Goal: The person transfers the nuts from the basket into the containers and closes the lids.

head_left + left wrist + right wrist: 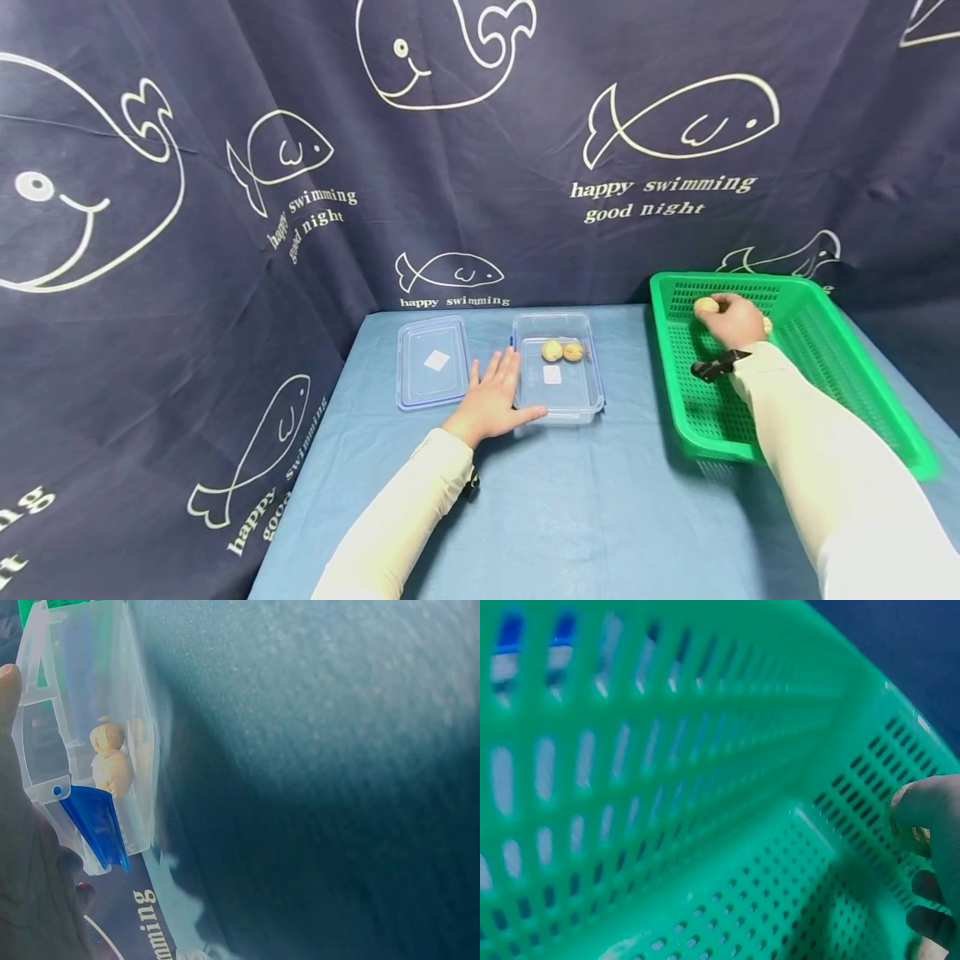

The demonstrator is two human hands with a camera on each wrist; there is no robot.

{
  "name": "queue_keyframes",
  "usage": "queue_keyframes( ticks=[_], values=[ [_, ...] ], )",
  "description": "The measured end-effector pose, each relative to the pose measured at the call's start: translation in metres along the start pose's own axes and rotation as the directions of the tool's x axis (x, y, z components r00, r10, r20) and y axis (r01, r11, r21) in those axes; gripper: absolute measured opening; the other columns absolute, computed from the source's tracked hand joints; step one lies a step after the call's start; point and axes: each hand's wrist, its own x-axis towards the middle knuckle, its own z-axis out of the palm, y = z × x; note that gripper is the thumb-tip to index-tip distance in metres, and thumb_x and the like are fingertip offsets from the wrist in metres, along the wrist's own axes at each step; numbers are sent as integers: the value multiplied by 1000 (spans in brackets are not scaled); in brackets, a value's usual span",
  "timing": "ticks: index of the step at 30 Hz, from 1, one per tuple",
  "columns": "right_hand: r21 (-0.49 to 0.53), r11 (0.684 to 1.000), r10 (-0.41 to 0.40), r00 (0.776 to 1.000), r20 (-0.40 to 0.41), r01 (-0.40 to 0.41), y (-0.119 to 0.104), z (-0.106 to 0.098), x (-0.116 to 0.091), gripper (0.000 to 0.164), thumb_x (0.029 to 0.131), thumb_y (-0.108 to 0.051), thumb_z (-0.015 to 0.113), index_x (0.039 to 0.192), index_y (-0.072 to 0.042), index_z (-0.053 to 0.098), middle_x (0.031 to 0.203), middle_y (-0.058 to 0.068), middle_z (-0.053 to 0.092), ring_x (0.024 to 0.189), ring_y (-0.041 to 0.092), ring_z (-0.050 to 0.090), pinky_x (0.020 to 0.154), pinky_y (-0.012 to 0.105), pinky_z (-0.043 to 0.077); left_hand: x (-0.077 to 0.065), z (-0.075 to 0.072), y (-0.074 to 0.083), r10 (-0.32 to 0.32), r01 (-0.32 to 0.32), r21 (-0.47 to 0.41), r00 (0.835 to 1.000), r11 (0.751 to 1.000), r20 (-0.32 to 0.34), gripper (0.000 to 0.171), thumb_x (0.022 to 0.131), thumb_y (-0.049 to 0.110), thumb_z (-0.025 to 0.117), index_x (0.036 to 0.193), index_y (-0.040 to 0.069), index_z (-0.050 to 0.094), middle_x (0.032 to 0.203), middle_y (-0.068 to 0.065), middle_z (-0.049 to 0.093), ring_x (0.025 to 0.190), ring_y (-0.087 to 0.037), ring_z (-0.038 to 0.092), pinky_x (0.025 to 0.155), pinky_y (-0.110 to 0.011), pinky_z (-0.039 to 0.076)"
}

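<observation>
Head cam: left hand lies flat on the table, fingers straight and relaxed, touching the 9 o'clock edge of the clear box, which has two walnuts inside. Lid sits just beside it at 9 o'clock. Right hand is in the green basket at 3 o'clock, fingers curled round a walnut.

Left wrist cam: box with the nuts, blue clip at 6.

Right wrist cam: basket wall, fingertips pinching something brownish at 3 o'clock.
</observation>
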Motion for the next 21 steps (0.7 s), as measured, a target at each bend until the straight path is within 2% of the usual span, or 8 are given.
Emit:
queue_keyframes(
  ticks=[6, 21],
  values=[
    [6, 999, -54, 998, -31, 54, -21, 4, 2, 56, 97, -34, 61, 133, 8, 58, 123, 33, 61, 109, 50, 57, 94, 61, 41, -1, -1, -1, -4, 4, 10, 1000, 1000, 7, 113, 86, 84, 41, 163, 8, 8, 170, -8, 7, 156, -29, 9, 121, -61, 2],
    [29, 987, -152, 982, -113, 156, -76, 4, -2, 49, 94, -32, 66, 130, 1, 63, 117, 26, 67, 103, 42, 61, 89, 56, 45, -2, -7, 4, 0, 0, 15, 1000, 1000, 19, 112, 87, 84, 41, 163, 8, 8, 170, -9, 7, 156, -30, 9, 121, -61, 2]
  ],
)
